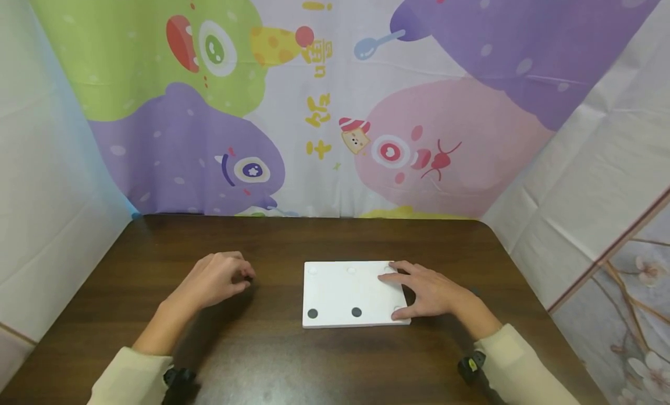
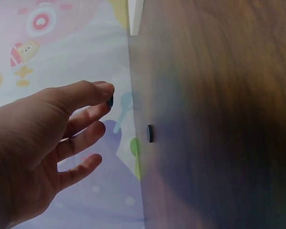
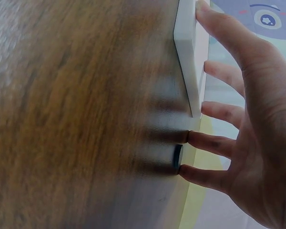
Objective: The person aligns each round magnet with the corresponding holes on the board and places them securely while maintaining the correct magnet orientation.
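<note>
A white rectangular board [image 1: 335, 291] with round recesses lies flat on the brown table. Two dark discs [image 1: 356, 312] sit in its near row, at the left and the middle. Left of the board, my left hand [image 1: 217, 279] is held above the table; in the left wrist view its thumb and index finger pinch a small dark disc [image 2: 110, 101]. My right hand [image 1: 426, 288] rests spread at the board's right end, thumb and some fingers on its top. In the right wrist view, the two lowest fingers reach down beside the board, near another dark disc [image 3: 178, 156].
A further dark disc [image 2: 150, 133] lies on the table [image 2: 219, 95] near the left hand. A cartoon-printed curtain [image 1: 324, 189] hangs along the table's far edge, and pale cloth [image 1: 565, 189] hangs at both sides.
</note>
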Available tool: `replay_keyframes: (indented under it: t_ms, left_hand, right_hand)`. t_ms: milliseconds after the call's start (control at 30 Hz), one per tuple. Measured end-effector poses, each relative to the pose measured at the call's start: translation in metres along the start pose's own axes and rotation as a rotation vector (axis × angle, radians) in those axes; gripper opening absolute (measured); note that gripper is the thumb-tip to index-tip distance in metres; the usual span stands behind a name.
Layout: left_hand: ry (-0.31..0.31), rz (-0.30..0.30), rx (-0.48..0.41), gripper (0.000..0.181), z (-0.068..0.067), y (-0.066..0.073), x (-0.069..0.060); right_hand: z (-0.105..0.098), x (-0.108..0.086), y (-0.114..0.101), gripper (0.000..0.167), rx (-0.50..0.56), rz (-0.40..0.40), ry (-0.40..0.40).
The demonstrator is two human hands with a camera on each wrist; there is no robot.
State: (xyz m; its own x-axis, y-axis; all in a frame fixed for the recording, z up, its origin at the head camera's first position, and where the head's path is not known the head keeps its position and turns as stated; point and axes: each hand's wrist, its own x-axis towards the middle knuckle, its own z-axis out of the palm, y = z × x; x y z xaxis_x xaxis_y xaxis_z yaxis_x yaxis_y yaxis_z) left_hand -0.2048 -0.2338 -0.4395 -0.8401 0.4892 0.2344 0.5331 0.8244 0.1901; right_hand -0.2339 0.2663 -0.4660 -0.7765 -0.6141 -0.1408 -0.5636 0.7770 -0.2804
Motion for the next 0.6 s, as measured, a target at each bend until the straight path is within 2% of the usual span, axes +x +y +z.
replay_keyframes:
  t_ms: [600]
  left_hand:
    - [0.013, 0.023, 0.003, 0.014, 0.000, 0.009, 0.016]
  right_hand:
    - [0.000, 0.001, 0.000, 0.090, 0.004, 0.007, -0.008]
